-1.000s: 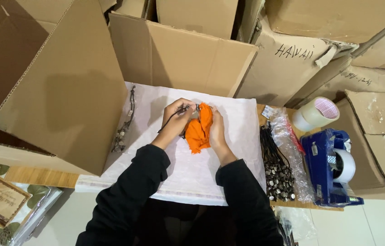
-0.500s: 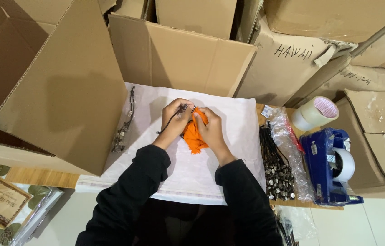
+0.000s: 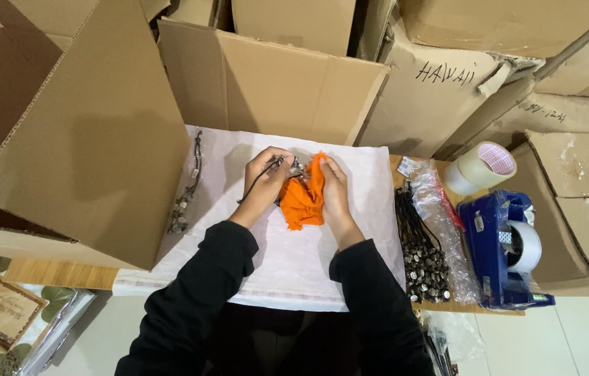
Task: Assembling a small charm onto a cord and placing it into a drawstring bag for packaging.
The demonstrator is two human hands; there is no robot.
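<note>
My left hand (image 3: pixel 264 182) pinches a small metal pendant on a black cord (image 3: pixel 293 168) above the white sheet (image 3: pixel 287 257). My right hand (image 3: pixel 334 191) grips an orange cloth (image 3: pixel 301 197) and presses its upper edge against the pendant. The cord loops down under my left palm. Both black sleeves reach in from the bottom of the view.
A finished corded piece (image 3: pixel 186 191) lies at the sheet's left edge beside a big cardboard flap (image 3: pixel 92 132). Right of the sheet lie a bundle of black cords with metal charms (image 3: pixel 420 244), a plastic bag (image 3: pixel 441 202), a tape roll (image 3: pixel 479 167) and a blue tape dispenser (image 3: pixel 507 244). Cardboard boxes (image 3: pixel 273 76) stand behind.
My hands stay together on the sheet; the orange cloth has shifted between them, moving over the pendant, and my right hand now covers less of it.
</note>
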